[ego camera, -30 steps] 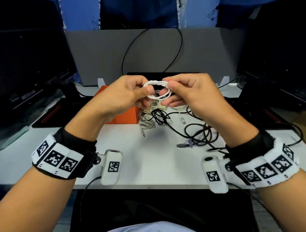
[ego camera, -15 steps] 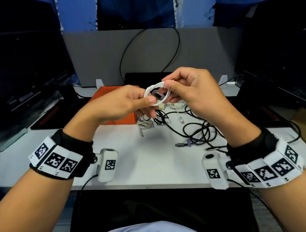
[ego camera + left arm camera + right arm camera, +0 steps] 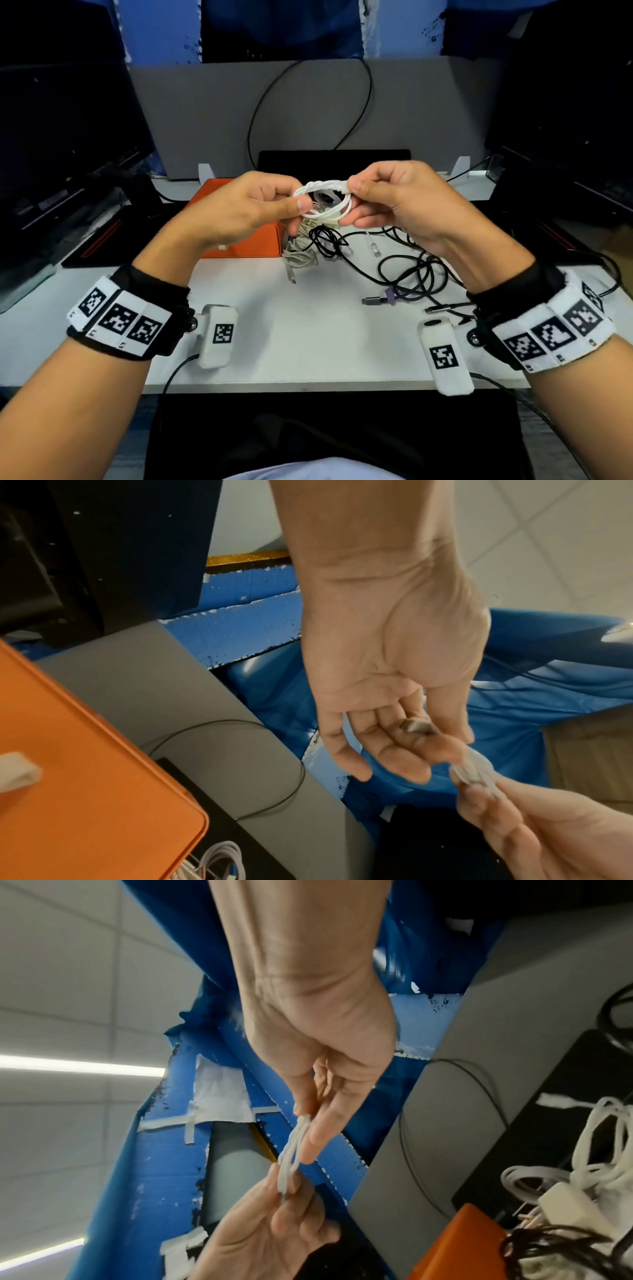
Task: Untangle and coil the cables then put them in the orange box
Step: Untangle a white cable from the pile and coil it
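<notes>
You are seated in an office or computer lab: just beyond what your hands hold stands a grey desk divider at the back of a white desk, with dark monitors to either side. Above are pale ceiling panels and a strip light, and blue sheeting hangs behind the divider.
</notes>
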